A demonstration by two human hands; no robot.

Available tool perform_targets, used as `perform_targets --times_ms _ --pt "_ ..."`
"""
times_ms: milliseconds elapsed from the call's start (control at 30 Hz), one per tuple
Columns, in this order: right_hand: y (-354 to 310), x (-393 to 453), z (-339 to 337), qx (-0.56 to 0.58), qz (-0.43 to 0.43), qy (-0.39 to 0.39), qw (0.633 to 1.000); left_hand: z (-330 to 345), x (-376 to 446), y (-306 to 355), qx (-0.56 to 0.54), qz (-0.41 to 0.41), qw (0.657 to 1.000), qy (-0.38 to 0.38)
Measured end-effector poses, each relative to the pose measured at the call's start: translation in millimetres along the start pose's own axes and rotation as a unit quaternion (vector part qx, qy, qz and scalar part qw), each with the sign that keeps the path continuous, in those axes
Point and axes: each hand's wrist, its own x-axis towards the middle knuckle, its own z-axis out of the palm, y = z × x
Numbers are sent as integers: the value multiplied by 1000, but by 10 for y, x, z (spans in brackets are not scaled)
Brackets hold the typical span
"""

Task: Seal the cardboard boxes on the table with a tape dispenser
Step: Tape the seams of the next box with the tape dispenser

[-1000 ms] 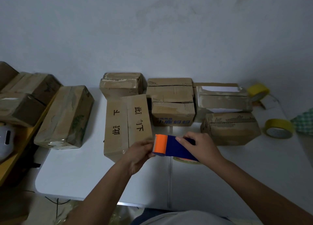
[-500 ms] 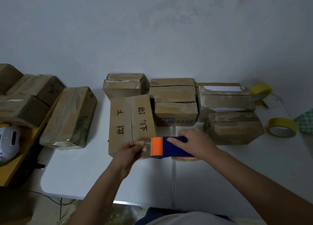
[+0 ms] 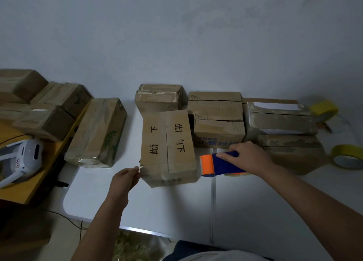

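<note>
A cardboard box (image 3: 169, 143) with black characters on its top lies lengthwise in the middle of the white table (image 3: 167, 207). My right hand (image 3: 247, 156) grips a blue and orange tape dispenser (image 3: 220, 165) just right of the box's near end. My left hand (image 3: 125, 179) pinches the free end of clear tape (image 3: 139, 168) at the box's near left corner. The clear strip stretches across the box's near end between my two hands.
Several more cardboard boxes (image 3: 218, 121) line the wall behind, another box (image 3: 98, 133) lies at the table's left edge. Two yellow tape rolls (image 3: 347, 156) sit at the right. A wooden shelf (image 3: 25, 182) on the left holds boxes and a white device (image 3: 25, 154).
My left hand has pulled the tape end leftwards away from the dispenser. The strip now spans the box's near end, and the dispenser has shifted to the box's right side.
</note>
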Motion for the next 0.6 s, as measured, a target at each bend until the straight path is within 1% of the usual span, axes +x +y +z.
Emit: perform_targets --times_ms 200,433,500,600 --pt "13 112 89 -23 -3 -6 1000 9 14 -25 15 7 999 29" --pt "15 224 178 -55 -6 -32 998 -1 60 -56 41 12 998 35" --pt "7 242 206 -66 0 -38 997 18 56 -53 56 11 998 18" --pt "-4 245 234 -81 10 -46 996 39 31 -42 74 7 997 -37"
